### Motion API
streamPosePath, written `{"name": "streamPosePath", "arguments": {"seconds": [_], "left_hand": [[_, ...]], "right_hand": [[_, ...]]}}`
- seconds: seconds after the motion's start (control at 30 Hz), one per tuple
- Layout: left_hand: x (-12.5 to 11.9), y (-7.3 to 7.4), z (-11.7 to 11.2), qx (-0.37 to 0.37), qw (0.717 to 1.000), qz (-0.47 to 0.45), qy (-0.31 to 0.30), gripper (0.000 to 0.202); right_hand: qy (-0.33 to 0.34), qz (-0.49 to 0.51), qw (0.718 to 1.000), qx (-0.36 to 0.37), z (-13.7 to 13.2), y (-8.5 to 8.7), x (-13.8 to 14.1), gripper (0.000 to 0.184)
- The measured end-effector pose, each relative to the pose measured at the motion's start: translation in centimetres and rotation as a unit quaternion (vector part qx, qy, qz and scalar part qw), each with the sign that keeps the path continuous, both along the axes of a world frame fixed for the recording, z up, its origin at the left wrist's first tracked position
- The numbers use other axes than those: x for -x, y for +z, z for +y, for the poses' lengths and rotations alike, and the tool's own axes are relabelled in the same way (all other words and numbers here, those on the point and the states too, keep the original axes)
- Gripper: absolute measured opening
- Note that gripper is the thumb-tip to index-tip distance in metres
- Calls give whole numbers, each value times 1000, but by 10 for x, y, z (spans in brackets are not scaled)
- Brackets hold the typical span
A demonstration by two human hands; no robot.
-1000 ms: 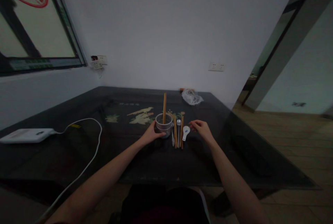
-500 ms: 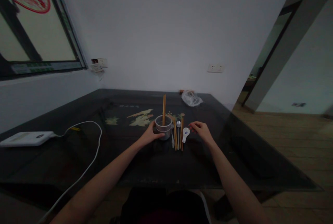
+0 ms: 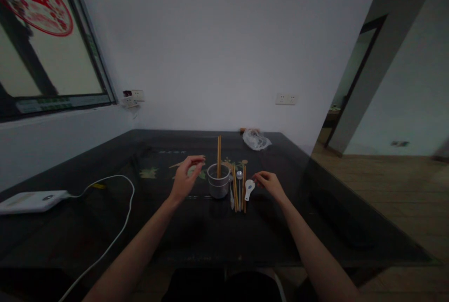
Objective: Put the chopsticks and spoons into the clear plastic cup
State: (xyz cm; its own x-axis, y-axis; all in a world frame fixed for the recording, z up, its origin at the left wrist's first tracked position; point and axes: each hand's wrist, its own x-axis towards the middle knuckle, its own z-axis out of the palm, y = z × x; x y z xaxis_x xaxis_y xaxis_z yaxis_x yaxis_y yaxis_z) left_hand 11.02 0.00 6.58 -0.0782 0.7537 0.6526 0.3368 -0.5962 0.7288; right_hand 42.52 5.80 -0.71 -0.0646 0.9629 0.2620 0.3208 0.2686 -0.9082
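Observation:
A small metal cup (image 3: 218,186) stands on the dark table (image 3: 210,236) with a pair of wooden chopsticks (image 3: 219,156) upright in it. My left hand (image 3: 187,178) hovers just left of the cup, lifted off it, fingers spread and empty. To the right of the cup lie more chopsticks (image 3: 239,189), a metal spoon (image 3: 240,177) and a white ceramic spoon (image 3: 249,188). My right hand (image 3: 268,183) rests right of the white spoon, fingers loosely curled, nothing visible in them.
A white device (image 3: 30,200) with a white cable (image 3: 119,218) lies at the left of the table. A crumpled clear plastic bag (image 3: 257,139) sits at the far edge. Wall sockets, a window at left and a doorway at right surround the table.
My left hand has let go of the metal cup and risen to its left, fingers opening. My right hand has stayed near the white spoon. The view has tilted slightly.

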Motion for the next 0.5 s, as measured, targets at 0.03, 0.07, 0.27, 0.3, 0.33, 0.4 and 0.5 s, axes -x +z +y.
{"name": "streamPosePath", "arguments": {"seconds": [0.03, 0.07, 0.27, 0.3, 0.33, 0.4, 0.5], "left_hand": [[-4, 5, -6, -11, 999, 37, -4, 22], [-10, 10, -13, -20, 997, 80, -13, 21], [-70, 16, -47, 32, 928, 338, -156, 22], [-82, 12, -48, 51, 910, 378, -162, 22], [-93, 7, -47, 69, 893, 417, -155, 22], [-113, -3, -40, 115, 860, 485, -112, 24], [-134, -15, -25, 169, 819, 546, -42, 31]], "right_hand": [[1, 1, 1000, 0, 0, 0, 0, 30], [1, 1, 1000, 1, 0, 0, 0, 30], [-3, -1, 1000, 4, -1, 0, 2, 28], [-6, 1, 1000, 5, -1, 1, 2, 28], [-7, 4, 1000, 6, -1, 1, 2, 27], [-6, 10, 1000, 5, -1, 1, 2, 27], [2, 6, 1000, 0, -2, 3, 3, 27]]}}
